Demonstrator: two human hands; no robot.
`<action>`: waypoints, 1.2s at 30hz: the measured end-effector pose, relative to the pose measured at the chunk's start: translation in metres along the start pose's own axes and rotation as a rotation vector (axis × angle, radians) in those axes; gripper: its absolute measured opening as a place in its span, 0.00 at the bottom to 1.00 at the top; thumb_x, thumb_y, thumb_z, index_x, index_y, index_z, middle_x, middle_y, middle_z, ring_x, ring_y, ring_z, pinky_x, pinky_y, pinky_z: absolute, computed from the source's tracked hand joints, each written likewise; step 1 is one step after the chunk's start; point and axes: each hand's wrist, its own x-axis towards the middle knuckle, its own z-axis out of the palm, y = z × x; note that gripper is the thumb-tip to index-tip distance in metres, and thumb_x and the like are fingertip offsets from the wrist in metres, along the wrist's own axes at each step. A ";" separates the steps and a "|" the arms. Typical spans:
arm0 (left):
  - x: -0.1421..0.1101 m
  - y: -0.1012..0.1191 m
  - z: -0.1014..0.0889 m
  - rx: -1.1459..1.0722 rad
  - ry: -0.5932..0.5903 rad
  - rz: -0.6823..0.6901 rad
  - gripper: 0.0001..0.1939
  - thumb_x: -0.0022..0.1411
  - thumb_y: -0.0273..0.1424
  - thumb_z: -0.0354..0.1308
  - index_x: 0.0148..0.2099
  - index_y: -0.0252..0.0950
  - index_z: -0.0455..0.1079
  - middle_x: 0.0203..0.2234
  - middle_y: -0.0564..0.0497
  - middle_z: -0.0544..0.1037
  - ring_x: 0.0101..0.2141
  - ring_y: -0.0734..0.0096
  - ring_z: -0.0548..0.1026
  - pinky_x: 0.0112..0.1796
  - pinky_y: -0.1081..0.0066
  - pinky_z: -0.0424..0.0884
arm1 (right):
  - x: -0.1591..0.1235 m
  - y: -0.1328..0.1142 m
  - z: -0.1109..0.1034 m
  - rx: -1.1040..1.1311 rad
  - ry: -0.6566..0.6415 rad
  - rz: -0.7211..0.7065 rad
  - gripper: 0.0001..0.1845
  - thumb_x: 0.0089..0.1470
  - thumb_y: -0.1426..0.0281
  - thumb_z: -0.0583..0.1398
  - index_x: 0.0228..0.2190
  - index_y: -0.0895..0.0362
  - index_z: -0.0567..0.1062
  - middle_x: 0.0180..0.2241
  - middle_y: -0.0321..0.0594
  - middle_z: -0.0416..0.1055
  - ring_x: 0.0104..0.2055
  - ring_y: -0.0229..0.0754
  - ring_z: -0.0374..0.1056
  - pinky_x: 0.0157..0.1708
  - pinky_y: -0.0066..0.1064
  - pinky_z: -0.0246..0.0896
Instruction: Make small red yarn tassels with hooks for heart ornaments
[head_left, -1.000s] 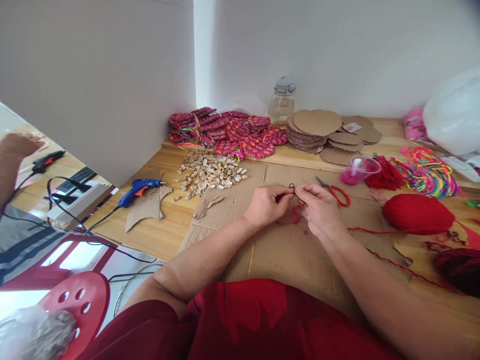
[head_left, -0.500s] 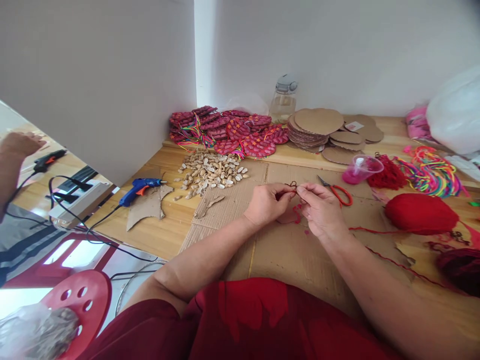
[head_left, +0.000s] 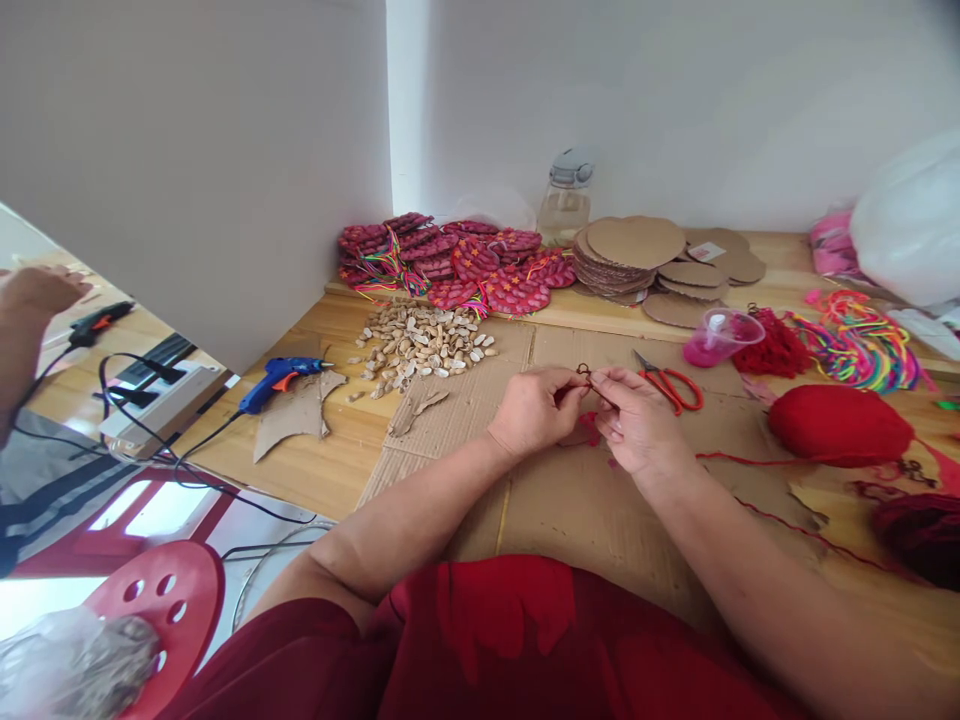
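Just above the cardboard sheet (head_left: 570, 510), my left hand (head_left: 536, 408) and my right hand (head_left: 639, 412) meet with fingers pinched. Between the fingertips is a thin, dark brown looped cord (head_left: 583, 370); its small loop sticks up, and the rest is hidden by my fingers. Beneath the hands, partly covered, lies something small and pinkish red (head_left: 585, 430). Orange-handled scissors (head_left: 675, 388) rest just beyond my right hand. From a red ball of yarn (head_left: 840, 425) on the right, a strand runs toward my right wrist.
A blue glue gun (head_left: 281, 382) lies left, near a heap of peanut shells (head_left: 427, 345). Red decorated pieces (head_left: 465, 262) and stacked cardboard shapes (head_left: 634, 245) line the back. A pink-stained plastic cup (head_left: 709, 345), multicoloured cords (head_left: 862, 345) and dark red yarn (head_left: 919, 535) are right. Another person's hand (head_left: 41, 290) shows left.
My right hand's fingers have shifted slightly around the cord, and the pinkish red thing below is more covered. The hands stay pinched together in nearly the same place.
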 end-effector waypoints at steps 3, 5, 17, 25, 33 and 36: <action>0.000 0.001 0.000 0.030 0.010 0.030 0.08 0.60 0.26 0.56 0.37 0.36 0.76 0.33 0.49 0.82 0.31 0.72 0.77 0.36 0.73 0.72 | 0.000 0.001 0.000 -0.008 -0.019 -0.005 0.18 0.34 0.64 0.71 0.25 0.54 0.70 0.13 0.24 0.59 0.09 0.26 0.44 0.06 0.21 0.36; 0.000 0.000 0.001 0.045 0.024 0.044 0.08 0.60 0.26 0.55 0.38 0.36 0.76 0.33 0.49 0.81 0.31 0.72 0.76 0.36 0.73 0.72 | 0.001 0.002 0.001 -0.001 -0.024 -0.001 0.18 0.34 0.64 0.71 0.25 0.54 0.69 0.13 0.24 0.59 0.09 0.26 0.44 0.06 0.21 0.36; 0.004 -0.008 -0.005 0.145 0.086 -0.006 0.07 0.60 0.25 0.56 0.37 0.36 0.75 0.34 0.48 0.82 0.34 0.70 0.78 0.38 0.71 0.72 | -0.002 0.013 0.004 -0.049 -0.038 -0.023 0.20 0.38 0.59 0.71 0.25 0.56 0.71 0.19 0.28 0.65 0.13 0.26 0.50 0.10 0.21 0.40; 0.005 -0.016 -0.009 0.390 -0.009 0.085 0.08 0.62 0.26 0.53 0.37 0.34 0.75 0.33 0.46 0.81 0.35 0.66 0.77 0.37 0.69 0.71 | -0.010 0.013 -0.006 -1.062 -0.161 -0.621 0.04 0.55 0.71 0.58 0.29 0.55 0.73 0.24 0.38 0.71 0.26 0.40 0.65 0.26 0.31 0.55; 0.005 -0.014 -0.010 0.316 -0.210 0.373 0.09 0.65 0.25 0.52 0.38 0.34 0.74 0.33 0.47 0.81 0.36 0.67 0.77 0.40 0.69 0.71 | 0.006 -0.018 -0.022 -1.062 -0.234 -0.775 0.07 0.56 0.71 0.57 0.29 0.55 0.75 0.26 0.38 0.73 0.30 0.40 0.67 0.31 0.32 0.57; 0.004 -0.010 -0.011 0.174 -0.117 0.404 0.09 0.65 0.27 0.53 0.40 0.34 0.74 0.34 0.48 0.81 0.36 0.70 0.78 0.41 0.70 0.72 | 0.017 -0.015 -0.028 -0.717 -0.264 -0.495 0.07 0.52 0.65 0.63 0.28 0.55 0.76 0.25 0.36 0.72 0.26 0.37 0.64 0.26 0.29 0.56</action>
